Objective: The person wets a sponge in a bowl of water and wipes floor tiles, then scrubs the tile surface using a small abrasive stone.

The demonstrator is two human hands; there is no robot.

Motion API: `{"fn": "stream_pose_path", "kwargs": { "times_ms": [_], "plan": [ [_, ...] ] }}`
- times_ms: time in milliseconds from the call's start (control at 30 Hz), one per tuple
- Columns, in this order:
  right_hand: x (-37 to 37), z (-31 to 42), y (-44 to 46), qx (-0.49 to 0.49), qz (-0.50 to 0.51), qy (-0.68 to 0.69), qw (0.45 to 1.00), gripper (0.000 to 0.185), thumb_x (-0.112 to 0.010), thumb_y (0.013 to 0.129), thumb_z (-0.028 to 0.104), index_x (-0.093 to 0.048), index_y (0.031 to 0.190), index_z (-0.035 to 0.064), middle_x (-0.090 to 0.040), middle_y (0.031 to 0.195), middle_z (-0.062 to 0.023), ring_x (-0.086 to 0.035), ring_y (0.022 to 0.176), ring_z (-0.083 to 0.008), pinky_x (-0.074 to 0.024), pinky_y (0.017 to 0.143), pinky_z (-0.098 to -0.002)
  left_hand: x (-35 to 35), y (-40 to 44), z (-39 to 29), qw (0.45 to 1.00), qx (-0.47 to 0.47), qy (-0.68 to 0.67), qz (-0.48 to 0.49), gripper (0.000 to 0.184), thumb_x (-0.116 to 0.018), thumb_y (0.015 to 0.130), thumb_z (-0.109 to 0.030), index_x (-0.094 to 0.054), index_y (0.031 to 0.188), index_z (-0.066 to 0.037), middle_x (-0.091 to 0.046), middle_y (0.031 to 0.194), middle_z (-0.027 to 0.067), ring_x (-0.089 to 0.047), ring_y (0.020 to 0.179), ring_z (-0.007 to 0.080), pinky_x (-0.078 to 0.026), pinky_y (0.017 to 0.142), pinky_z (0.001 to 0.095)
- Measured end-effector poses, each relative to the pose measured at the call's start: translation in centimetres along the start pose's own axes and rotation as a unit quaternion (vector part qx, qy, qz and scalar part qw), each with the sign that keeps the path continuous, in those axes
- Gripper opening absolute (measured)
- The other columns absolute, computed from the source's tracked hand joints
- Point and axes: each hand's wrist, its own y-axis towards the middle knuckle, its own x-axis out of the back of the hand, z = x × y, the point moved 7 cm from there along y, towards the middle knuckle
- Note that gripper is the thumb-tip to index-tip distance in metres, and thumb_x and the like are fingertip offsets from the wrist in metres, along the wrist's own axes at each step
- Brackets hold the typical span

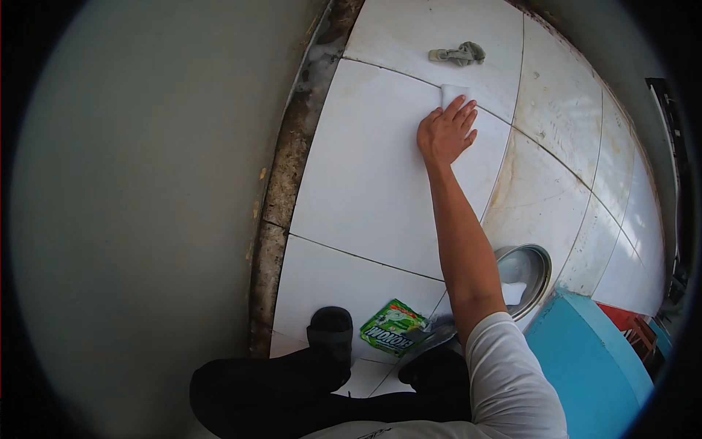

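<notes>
The flat white tiles [373, 161] are crossed by thin dark grout lines, with yellow-brown stains marking those on the right. On them, far, lies a small white rectangular pad [453, 91]; beyond it, a grey-green crumpled object [466, 53] has a paler yellowish end. Near, a glossy green plastic packet [393, 327] carries white lettering. The smooth left wall [146, 183] is plain grey.

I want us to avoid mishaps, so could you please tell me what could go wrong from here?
The basin sits close beside the right forearm, so a backward elbow might knock it.
The green packet lies near the left foot and could get stepped on.
The right hand rests on a white pad; pushing forward might bump the grey-green object.
</notes>
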Motion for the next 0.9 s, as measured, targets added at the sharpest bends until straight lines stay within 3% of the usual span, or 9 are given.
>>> {"fn": "stream_pose_path", "kwargs": {
  "times_ms": [100, 200, 400, 500, 600, 700, 767, 867, 900],
  "plan": [
    [-1.1, 4.9, -0.9, 0.021, 0.014, 0.037, 0.999, 0.061, -0.049, 0.095, 0.024, -0.036, 0.150, -0.0008, -0.031, 0.159, -0.0219, -0.031, 0.146, -0.0352, -0.0262, 0.113, -0.0576, 0.4, -0.1, 0.3, 0.985, -0.045, 0.164, -0.040, 0.106, -0.038, 0.084, -0.087, -0.033, 0.151, -0.005, -0.033, 0.152, 0.0235, -0.029, 0.142, 0.0360, -0.029, 0.111, 0.0605],
    [-2.0, 9.5, -2.1, 0.054, 0.033, 0.080, 0.995, 0.065, -0.048, 0.093, 0.023, -0.034, 0.151, -0.0019, -0.029, 0.160, -0.0218, -0.029, 0.147, -0.0351, -0.0230, 0.115, -0.0567, 0.9, 1.2, -2.2, 0.990, -0.032, 0.125, -0.057, 0.104, -0.037, 0.084, -0.086, -0.034, 0.150, -0.005, -0.035, 0.150, 0.0234, -0.030, 0.141, 0.0358, -0.031, 0.109, 0.0601],
    [-3.7, 16.8, -3.6, 0.175, 0.132, 0.124, 0.968, 0.060, -0.040, 0.099, 0.027, -0.032, 0.152, 0.0005, -0.027, 0.161, -0.0173, -0.023, 0.150, -0.0327, -0.0168, 0.121, -0.0523, 0.2, -0.2, 0.7, 0.989, -0.011, 0.149, -0.007, 0.101, -0.040, 0.086, -0.084, -0.034, 0.149, -0.005, -0.035, 0.150, 0.0226, -0.032, 0.140, 0.0367, -0.033, 0.108, 0.0603],
    [-3.6, 16.8, -3.8, 0.224, 0.125, 0.118, 0.959, 0.060, -0.040, 0.099, 0.028, -0.032, 0.153, 0.0020, -0.027, 0.162, -0.0157, -0.023, 0.150, -0.0304, -0.0168, 0.121, -0.0510, 0.3, 0.6, -0.3, 0.993, 0.004, 0.121, -0.007, 0.099, -0.043, 0.085, -0.083, -0.037, 0.148, -0.006, -0.037, 0.149, 0.0229, -0.033, 0.139, 0.0377, -0.032, 0.107, 0.0610],
    [-2.9, 17.2, -5.6, 0.336, 0.170, 0.092, 0.922, 0.056, -0.039, 0.100, 0.025, -0.034, 0.153, 0.0073, -0.030, 0.161, -0.0110, -0.024, 0.150, -0.0264, -0.0183, 0.121, -0.0491, 0.2, 1.0, -1.1, 0.988, 0.121, 0.038, 0.089, 0.129, -0.036, 0.076, -0.093, -0.018, 0.156, 0.006, -0.003, 0.162, 0.0298, -0.005, 0.149, 0.0458, -0.007, 0.119, 0.0569],
    [-1.2, 15.9, -8.6, 0.404, 0.194, 0.080, 0.891, 0.053, -0.038, 0.101, 0.025, -0.036, 0.152, 0.0093, -0.030, 0.161, -0.0091, -0.025, 0.150, -0.0261, -0.0198, 0.121, -0.0491, 1.6, 2.7, -1.7, 0.968, -0.164, 0.136, -0.134, 0.097, -0.045, 0.085, -0.082, -0.042, 0.146, -0.007, -0.038, 0.148, 0.0235, -0.035, 0.139, 0.0389, -0.034, 0.103, 0.0613],
    [0.0, 13.5, -11.0, 0.422, 0.196, 0.094, 0.880, 0.053, -0.039, 0.102, 0.026, -0.034, 0.152, 0.0096, -0.029, 0.162, -0.0099, -0.025, 0.150, -0.0270, -0.0211, 0.120, -0.0505, 1.7, 2.2, -1.1, 0.973, -0.139, 0.130, -0.132, 0.096, -0.046, 0.084, -0.082, -0.044, 0.145, -0.007, -0.039, 0.147, 0.0238, -0.036, 0.138, 0.0397, -0.034, 0.100, 0.0608],
    [3.6, 7.3, -12.4, 0.384, 0.210, 0.120, 0.891, 0.053, -0.042, 0.101, 0.025, -0.036, 0.152, 0.0090, -0.030, 0.161, -0.0100, -0.026, 0.150, -0.0268, -0.0206, 0.121, -0.0513, 1.6, 1.9, -1.2, 0.972, -0.134, 0.121, -0.149, 0.096, -0.046, 0.084, -0.082, -0.045, 0.144, -0.007, -0.041, 0.145, 0.0233, -0.037, 0.136, 0.0393, -0.035, 0.097, 0.0591],
    [4.3, 4.5, -11.8, 0.329, 0.193, 0.088, 0.920, 0.055, -0.043, 0.100, 0.025, -0.036, 0.152, 0.0093, -0.029, 0.161, -0.0110, -0.026, 0.150, -0.0274, -0.0206, 0.120, -0.0529, 1.6, 1.8, -1.3, 0.971, -0.138, 0.119, -0.157, 0.095, -0.045, 0.085, -0.082, -0.045, 0.144, -0.007, -0.041, 0.145, 0.0230, -0.038, 0.136, 0.0389, -0.036, 0.097, 0.0584]
  ]
}}
